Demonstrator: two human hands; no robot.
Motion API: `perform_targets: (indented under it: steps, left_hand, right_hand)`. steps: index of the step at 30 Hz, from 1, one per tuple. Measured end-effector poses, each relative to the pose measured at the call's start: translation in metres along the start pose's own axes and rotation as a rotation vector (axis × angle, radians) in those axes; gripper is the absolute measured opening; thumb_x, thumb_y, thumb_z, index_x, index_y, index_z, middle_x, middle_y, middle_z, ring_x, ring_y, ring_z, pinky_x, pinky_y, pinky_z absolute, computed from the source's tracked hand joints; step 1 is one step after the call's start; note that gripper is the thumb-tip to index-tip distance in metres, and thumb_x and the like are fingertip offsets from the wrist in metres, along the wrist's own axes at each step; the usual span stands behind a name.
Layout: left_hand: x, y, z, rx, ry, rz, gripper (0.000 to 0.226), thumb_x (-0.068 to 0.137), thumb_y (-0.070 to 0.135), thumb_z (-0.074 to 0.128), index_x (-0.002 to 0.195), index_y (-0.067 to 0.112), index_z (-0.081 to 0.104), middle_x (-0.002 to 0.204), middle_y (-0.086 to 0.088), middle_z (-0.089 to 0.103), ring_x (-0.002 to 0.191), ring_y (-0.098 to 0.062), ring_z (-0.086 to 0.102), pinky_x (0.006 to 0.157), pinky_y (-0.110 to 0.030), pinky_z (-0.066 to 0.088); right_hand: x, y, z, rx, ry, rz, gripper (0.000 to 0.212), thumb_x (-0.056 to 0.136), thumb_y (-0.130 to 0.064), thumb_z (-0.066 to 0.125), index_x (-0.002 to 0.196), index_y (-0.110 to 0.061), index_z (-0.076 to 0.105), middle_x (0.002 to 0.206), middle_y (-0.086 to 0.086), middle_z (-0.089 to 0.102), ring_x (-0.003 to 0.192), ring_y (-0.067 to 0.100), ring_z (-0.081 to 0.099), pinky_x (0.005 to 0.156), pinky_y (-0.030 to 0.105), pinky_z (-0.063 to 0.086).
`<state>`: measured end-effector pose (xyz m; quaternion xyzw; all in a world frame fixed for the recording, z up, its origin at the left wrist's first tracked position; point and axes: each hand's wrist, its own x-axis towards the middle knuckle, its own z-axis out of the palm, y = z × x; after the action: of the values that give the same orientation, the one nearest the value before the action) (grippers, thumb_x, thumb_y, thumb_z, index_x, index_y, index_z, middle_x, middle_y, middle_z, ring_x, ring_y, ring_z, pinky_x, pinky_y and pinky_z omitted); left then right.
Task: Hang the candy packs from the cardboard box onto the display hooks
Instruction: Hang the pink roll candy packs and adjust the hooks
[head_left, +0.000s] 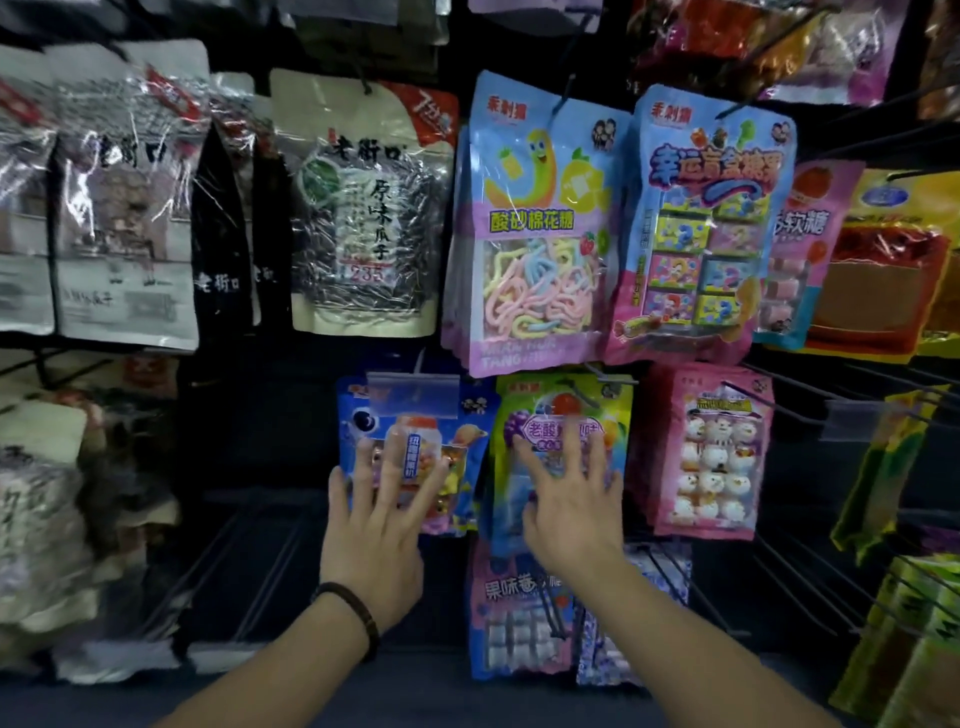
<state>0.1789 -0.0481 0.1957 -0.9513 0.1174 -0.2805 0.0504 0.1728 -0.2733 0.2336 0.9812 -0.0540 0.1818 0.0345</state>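
Note:
My left hand (375, 525) lies flat with spread fingers against a blue candy pack (465, 457) that hangs on a hook in the lower row. My right hand (569, 512) presses, fingers apart, on the green and purple candy pack (613, 410) hanging beside it. Neither hand grips anything. A clear price tag (413, 395) sits at the tip of the blue pack's hook. The cardboard box is out of view.
Above hang a marshmallow-string pack (535, 223) and a blue-pink candy pack (701, 228). A pink pack (711, 452) hangs to the right, more packs (514, 613) below. Sunflower-seed bags (363, 208) fill the left. Bare black hooks (810, 587) jut out at lower right.

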Motion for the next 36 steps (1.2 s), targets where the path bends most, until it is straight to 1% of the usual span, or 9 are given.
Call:
perform_targets:
  steps: [4, 8, 12, 19, 23, 27, 31, 33, 36]
  left_hand:
    - [0.007, -0.001, 0.006, -0.003, -0.013, 0.002, 0.109, 0.093, 0.043, 0.055, 0.157, 0.041, -0.034, 0.16, -0.016, -0.05, 0.153, -0.051, -0.031, 0.124, -0.069, 0.0]
    - [0.011, -0.002, 0.016, -0.046, 0.031, -0.01, 0.121, 0.081, 0.043, 0.07, 0.164, 0.041, -0.018, 0.171, -0.016, -0.031, 0.158, -0.05, -0.019, 0.123, -0.07, 0.006]
    - [0.012, -0.002, 0.023, -0.01, 0.059, 0.006, 0.12, 0.086, 0.042, 0.065, 0.159, 0.041, -0.029, 0.167, -0.015, -0.038, 0.156, -0.049, -0.027, 0.123, -0.07, 0.004]
    - [0.01, -0.01, 0.031, -0.013, 0.129, 0.033, 0.123, 0.067, 0.034, 0.083, 0.168, 0.039, 0.011, 0.177, -0.015, -0.006, 0.161, -0.049, 0.0, 0.118, -0.072, 0.025]
    - [0.004, -0.015, 0.028, -0.041, 0.082, 0.007, 0.124, 0.072, 0.039, 0.08, 0.167, 0.043, 0.0, 0.176, -0.015, -0.014, 0.16, -0.05, -0.006, 0.119, -0.072, 0.021]
    - [-0.005, -0.017, 0.021, -0.047, 0.053, 0.005, 0.127, 0.075, 0.043, 0.079, 0.166, 0.043, -0.01, 0.174, -0.017, -0.022, 0.159, -0.052, -0.002, 0.12, -0.071, 0.019]
    - [-0.008, -0.03, 0.013, -0.017, 0.013, 0.005, 0.125, 0.076, 0.043, 0.076, 0.164, 0.046, -0.013, 0.173, -0.018, -0.023, 0.158, -0.054, 0.003, 0.12, -0.07, 0.02]
    - [-0.008, -0.035, 0.013, -0.006, 0.004, 0.004, 0.122, 0.077, 0.043, 0.074, 0.164, 0.047, -0.012, 0.172, -0.017, -0.026, 0.158, -0.053, 0.002, 0.12, -0.069, 0.019]
    - [-0.008, -0.04, 0.017, -0.024, 0.006, 0.017, 0.124, 0.074, 0.044, 0.077, 0.166, 0.045, -0.005, 0.174, -0.017, -0.02, 0.158, -0.053, 0.008, 0.12, -0.068, 0.024]
  right_hand:
    - [0.025, 0.004, 0.001, -0.019, -0.032, 0.029, 0.08, 0.104, -0.046, 0.049, 0.165, -0.048, -0.004, 0.172, 0.013, -0.023, 0.158, 0.051, -0.017, 0.122, 0.067, 0.027]
    - [0.05, -0.002, 0.009, -0.018, -0.078, 0.076, 0.08, 0.103, -0.045, 0.052, 0.164, -0.05, 0.001, 0.171, 0.011, -0.029, 0.158, 0.05, -0.008, 0.116, 0.063, 0.037]
    - [0.07, -0.01, 0.013, 0.02, -0.08, 0.103, 0.074, 0.101, -0.048, 0.056, 0.164, -0.046, 0.017, 0.171, 0.01, -0.029, 0.158, 0.048, 0.002, 0.111, 0.058, 0.044]
    - [0.073, -0.005, 0.014, 0.127, -0.081, 0.071, 0.083, 0.098, -0.041, 0.061, 0.164, -0.052, 0.012, 0.173, 0.007, -0.024, 0.158, 0.044, 0.005, 0.115, 0.055, 0.042]
    - [0.053, -0.002, 0.011, 0.161, -0.054, 0.011, 0.083, 0.1, -0.036, 0.058, 0.165, -0.046, 0.009, 0.174, 0.008, -0.013, 0.158, 0.043, 0.006, 0.114, 0.051, 0.045]
    - [0.008, -0.008, 0.005, 0.198, 0.038, -0.066, 0.088, 0.101, -0.039, 0.057, 0.169, -0.024, 0.003, 0.173, 0.014, -0.003, 0.155, 0.039, 0.023, 0.111, 0.048, 0.05]
    - [-0.032, -0.019, 0.007, 0.057, 0.156, -0.316, 0.087, 0.086, -0.028, 0.071, 0.161, -0.018, 0.028, 0.161, 0.019, 0.028, 0.144, 0.043, 0.042, 0.107, 0.055, 0.051]
    - [-0.042, -0.03, 0.007, 0.048, 0.159, -0.406, 0.092, 0.084, -0.027, 0.072, 0.163, -0.02, 0.025, 0.165, 0.02, 0.024, 0.148, 0.044, 0.035, 0.112, 0.057, 0.047]
    - [-0.045, -0.048, 0.003, 0.024, 0.118, -0.483, 0.106, 0.091, -0.031, 0.064, 0.168, -0.03, -0.009, 0.174, 0.019, -0.019, 0.162, 0.044, -0.004, 0.128, 0.059, 0.019]
